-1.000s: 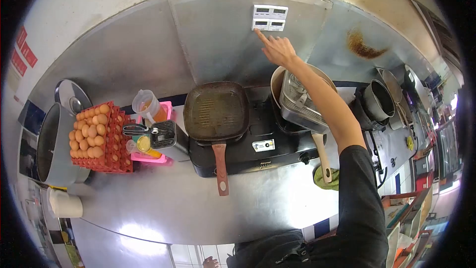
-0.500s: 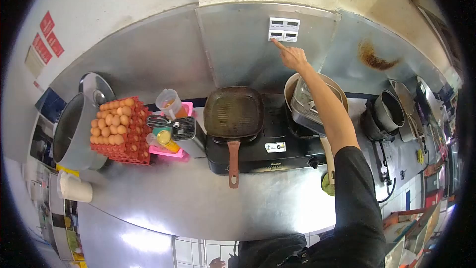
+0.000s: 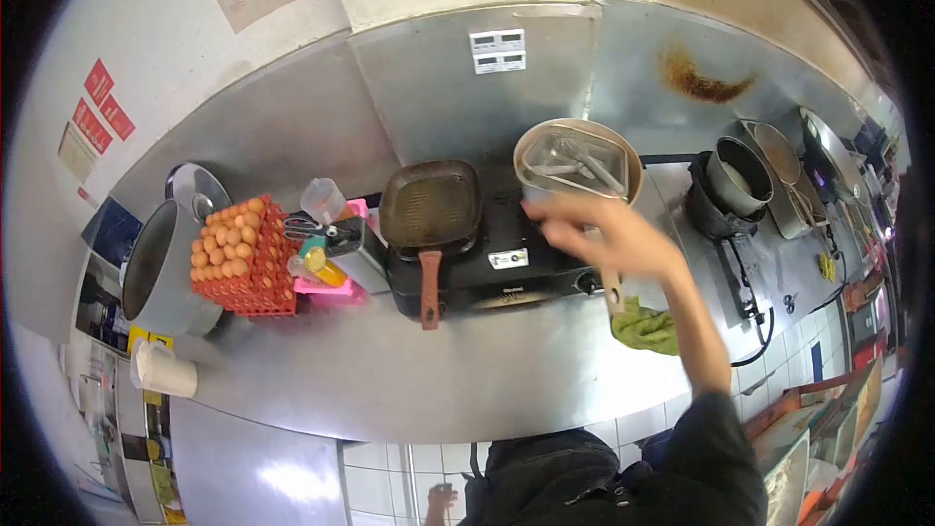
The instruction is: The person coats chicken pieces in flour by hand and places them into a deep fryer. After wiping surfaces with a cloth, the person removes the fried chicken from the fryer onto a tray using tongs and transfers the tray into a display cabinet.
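My right hand [image 3: 609, 234], smeared by motion, is over the right part of the black gas stove [image 3: 506, 292]. Its fingers look stretched out, and nothing shows in them. Behind it is a large round pan [image 3: 631, 158] with a metal tray [image 3: 604, 148] inside, which has tongs [image 3: 609, 175] and other utensils in it. The pan's handle [image 3: 612, 289] shows below my hand. My left hand [image 3: 441, 497] hangs low near the bottom edge, small in view, fingers loosely apart and holding nothing visible. A square grill pan [image 3: 431, 203] sits on the left burner.
White digital timers [image 3: 499, 51] are fixed to the metal wall. Stacked egg trays [image 3: 258, 282], a big pot [image 3: 170, 273], and a pink basket [image 3: 336, 294] stand left. A green cloth [image 3: 645, 328] lies at the front right, and a dark saucepan [image 3: 737, 175] is farther right.
My right hand has come down from the timers, where its index finger was pointing, to above the stove. The whole view has shifted, and more of the green cloth shows.
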Demonstrator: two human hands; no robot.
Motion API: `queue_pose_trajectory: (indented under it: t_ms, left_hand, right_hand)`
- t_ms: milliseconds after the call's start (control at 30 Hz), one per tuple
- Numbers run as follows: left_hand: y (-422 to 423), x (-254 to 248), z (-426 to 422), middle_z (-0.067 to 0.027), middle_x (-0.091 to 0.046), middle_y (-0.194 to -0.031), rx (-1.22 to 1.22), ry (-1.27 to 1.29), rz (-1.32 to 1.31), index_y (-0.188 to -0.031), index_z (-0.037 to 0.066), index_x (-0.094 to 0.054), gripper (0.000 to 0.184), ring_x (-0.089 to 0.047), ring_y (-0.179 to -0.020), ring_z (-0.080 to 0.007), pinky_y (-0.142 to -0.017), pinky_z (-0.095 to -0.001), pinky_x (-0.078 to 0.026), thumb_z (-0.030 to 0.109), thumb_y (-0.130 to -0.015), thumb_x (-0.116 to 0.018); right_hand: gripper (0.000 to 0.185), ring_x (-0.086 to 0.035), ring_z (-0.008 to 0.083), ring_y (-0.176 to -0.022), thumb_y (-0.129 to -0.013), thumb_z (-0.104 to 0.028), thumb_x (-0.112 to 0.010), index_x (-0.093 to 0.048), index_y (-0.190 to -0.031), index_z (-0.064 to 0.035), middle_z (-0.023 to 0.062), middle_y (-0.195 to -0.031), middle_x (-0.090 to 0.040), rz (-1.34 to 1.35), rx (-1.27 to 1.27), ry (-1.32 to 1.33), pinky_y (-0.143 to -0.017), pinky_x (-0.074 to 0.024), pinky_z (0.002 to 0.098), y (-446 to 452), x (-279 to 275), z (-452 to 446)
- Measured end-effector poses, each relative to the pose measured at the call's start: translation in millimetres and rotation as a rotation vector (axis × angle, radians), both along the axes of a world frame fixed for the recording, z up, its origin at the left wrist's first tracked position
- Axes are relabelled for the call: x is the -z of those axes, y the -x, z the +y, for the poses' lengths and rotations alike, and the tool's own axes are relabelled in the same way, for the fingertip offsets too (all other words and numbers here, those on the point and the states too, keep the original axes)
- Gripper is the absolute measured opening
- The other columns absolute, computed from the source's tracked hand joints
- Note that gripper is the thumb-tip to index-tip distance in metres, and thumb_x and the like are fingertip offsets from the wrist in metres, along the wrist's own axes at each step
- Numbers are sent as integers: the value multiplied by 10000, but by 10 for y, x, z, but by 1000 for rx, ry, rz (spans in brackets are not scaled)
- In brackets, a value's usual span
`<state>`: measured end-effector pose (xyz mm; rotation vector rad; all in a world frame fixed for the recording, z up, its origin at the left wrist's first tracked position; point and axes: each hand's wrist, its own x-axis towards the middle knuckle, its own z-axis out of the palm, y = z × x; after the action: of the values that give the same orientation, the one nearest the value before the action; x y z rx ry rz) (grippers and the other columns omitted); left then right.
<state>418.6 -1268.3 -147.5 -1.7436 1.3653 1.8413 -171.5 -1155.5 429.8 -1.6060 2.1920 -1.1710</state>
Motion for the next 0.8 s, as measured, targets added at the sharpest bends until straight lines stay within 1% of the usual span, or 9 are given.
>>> queue_pose_trajectory:
  t_ms: [67, 133, 233, 267, 333, 400, 467, 633, 800]
  left_hand:
    - [241, 280, -287, -88, -701, -956, 57, -485, 378, -1130, 124, -603, 293, -670, -790, -231, -635, -460, -507, 291, -890, -602]
    - [1029, 335, 36, -48, -648, -1145, 485, -110, -242, -1238, 188, -518, 407, -637, -947, -213, -752, -485, -502, 436, -916, -525]
    - [1824, 150, 231, -28, -625, -1149, 1048, -319, -115, -1273, 223, -517, 424, -635, -889, -166, -719, -472, -534, 466, -928, -481]
    - [2171, -185, 493, -30, -592, -1219, 1232, -227, -189, -1304, 211, -513, 476, -607, -988, -185, -706, -429, -559, 131, -845, -611]
    - [2452, 171, 814, -66, -635, -1067, 1659, -84, 138, -1177, 171, -612, 366, -643, -845, -246, -648, -473, -552, 251, -822, -576]
    - [2975, -99, 1497, -118, -669, -922, 1687, 57, -134, -1041, 106, -683, 321, -655, -789, -276, -655, -470, -537, 250, -763, -613]
    - [3334, -470, 1987, -172, -669, -818, 1733, 156, 240, -906, 52, -700, 283, -658, -749, -312, -663, -454, -516, 273, -744, -628]
    - [4220, -2982, 3249, -172, -629, -1077, 1617, 518, 643, -1177, 67, -557, 339, -590, -1015, -355, -860, -444, -459, 265, -903, -535]
    - [4942, -3874, 4079, -153, -565, -1225, 1740, 679, 801, -1251, 74, -517, 365, -515, -1156, -334, -975, -438, -413, 272, -945, -509]
  right_hand:
    - [371, -658, 239, -879, -926, -233, -580, -569, -1252, -56, 143, -1056, -670, -188, 123, -205, -788, -512, 361, -425, 116, 857]
    - [375, -661, 198, -884, -907, -170, -606, -564, -1261, -55, 132, -1033, -680, -287, 333, -128, -814, -497, 325, -730, 517, 1745]
    - [355, -613, 141, -774, -932, -164, -572, -549, -1258, -25, 98, -883, -649, -488, 717, -49, -721, -482, 274, -1182, 1239, 3026]
    - [348, -583, 116, -719, -953, -178, -553, -537, -1261, -16, 67, -807, -618, -592, 826, 26, -670, -474, 252, -1363, 1421, 3417]
    - [322, -567, 105, -704, -974, -182, -520, -540, -1245, -9, 61, -800, -607, -670, 957, 121, -641, -458, 231, -1708, 1792, 4079]
    - [312, -572, 103, -715, -976, -173, -516, -544, -1233, 2, 66, -805, -605, -643, 1067, -35, -639, -465, 227, -1994, 1909, 4563]
    - [292, -583, 121, -733, -966, -150, -533, -558, -1219, -8, 77, -821, -605, -470, 1031, -20, -659, -482, 247, -2184, 2251, 5069]
    - [303, -593, 140, -742, -970, -182, -532, -556, -1223, -17, 90, -815, -619, -741, 1117, 29, -678, -492, 273, -2135, 1878, 5477]
    - [331, -627, 251, -732, -927, -204, -588, -561, -1212, -38, 168, -810, -642, -332, 1386, -247, -686, -490, 353, -1953, 2141, 5986]
